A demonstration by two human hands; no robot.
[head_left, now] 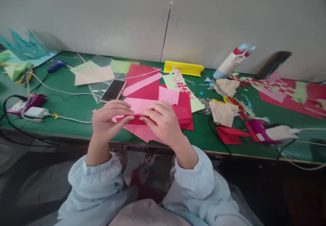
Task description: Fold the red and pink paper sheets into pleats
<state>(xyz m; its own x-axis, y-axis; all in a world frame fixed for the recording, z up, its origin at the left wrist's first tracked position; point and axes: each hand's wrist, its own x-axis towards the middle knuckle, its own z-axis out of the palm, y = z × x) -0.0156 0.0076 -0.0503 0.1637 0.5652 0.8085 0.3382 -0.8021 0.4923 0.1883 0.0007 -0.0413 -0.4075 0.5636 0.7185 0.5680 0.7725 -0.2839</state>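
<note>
The fingers of the left hand and those of the right hand meet almost tip to tip, thumb and forefinger of each closed on a narrow, folded strip of red paper. The strip lies directly between the two hands. Its long axis runs left to right, roughly parallel to the near edge of the green tabletop, and in line with the gap separating the fingertips. Neither hand is nearer: both touch the strip, and only a short length shows between them, the rest being partly covered by the thumbs. Whether the strip rests on the paper beneath or is lifted slightly above it cannot be told.

Just beyond the fingertips lies a flat sheet of pink paper. Beside the right hand, on its outer side, is a folded piece of bright red paper. Beyond the left hand, a dark-screened smartphone with a pale rim lies at a slant. Farther out stand a yellow, trough-shaped bracket, near the wall, and, to the right, a crumpled beige cloth, well apart from both hands.
</note>
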